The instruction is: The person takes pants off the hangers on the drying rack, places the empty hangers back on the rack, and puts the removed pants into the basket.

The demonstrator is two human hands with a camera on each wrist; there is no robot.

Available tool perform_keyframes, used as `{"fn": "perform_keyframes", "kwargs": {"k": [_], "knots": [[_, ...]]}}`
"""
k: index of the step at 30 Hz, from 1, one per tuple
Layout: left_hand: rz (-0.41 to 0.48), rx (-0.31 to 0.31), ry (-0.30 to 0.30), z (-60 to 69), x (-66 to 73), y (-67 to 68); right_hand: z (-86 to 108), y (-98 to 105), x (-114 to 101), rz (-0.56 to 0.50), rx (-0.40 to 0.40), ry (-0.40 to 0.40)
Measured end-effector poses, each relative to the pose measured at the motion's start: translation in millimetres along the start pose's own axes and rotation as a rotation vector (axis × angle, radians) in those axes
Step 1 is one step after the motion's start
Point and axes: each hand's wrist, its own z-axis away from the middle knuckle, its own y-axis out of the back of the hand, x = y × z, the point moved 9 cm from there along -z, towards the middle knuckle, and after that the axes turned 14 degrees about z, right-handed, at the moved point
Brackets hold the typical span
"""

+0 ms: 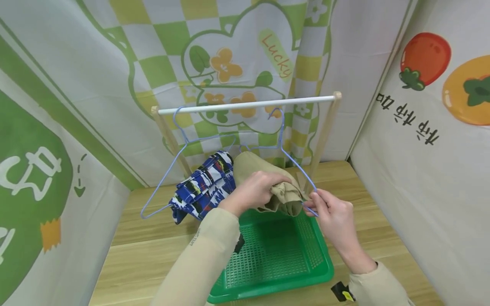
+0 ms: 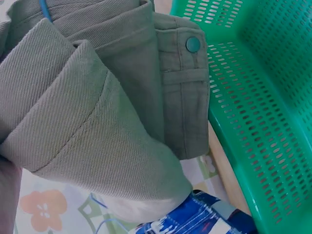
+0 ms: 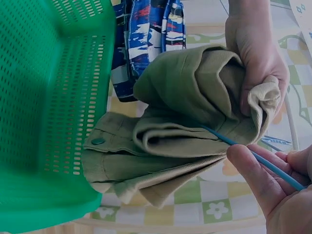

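Note:
Khaki pants (image 1: 254, 163) hang folded over the lower bar of a blue wire hanger (image 1: 297, 165). My left hand (image 1: 257, 190) grips the bunched cloth near the hanger's right end. In the right wrist view, a waistband with a snap button (image 3: 98, 141) shows on the layered cloth. With thumb and fingers, my right hand (image 1: 332, 213) pinches the hanger by its right corner. This hanger's hook appears just below the rod. The left hand itself is mostly out of its own wrist view, where the pants (image 2: 97, 122) fill much of the frame.
A rack with a white rod (image 1: 245, 104) and wooden posts stands behind. From it hangs another blue hanger (image 1: 162, 176) with a blue patterned garment (image 1: 206, 182). A green basket (image 1: 325, 270) sits in front on the wooden table (image 1: 153, 255). Printed cloth walls surround it.

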Motion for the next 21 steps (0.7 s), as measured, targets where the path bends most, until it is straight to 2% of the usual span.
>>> {"fn": "perform_keyframes", "kwargs": {"k": [12, 21], "knots": [[-0.024, -0.013, -0.057, 1.5, 3.5, -11.5, 3.1, 0, 8, -0.084, -0.018, -0.107], [-0.154, -0.031, -0.099, 5.7, 6.5, -22.5, 4.0, 0, 19, -0.209, -0.09, -0.296]]}}
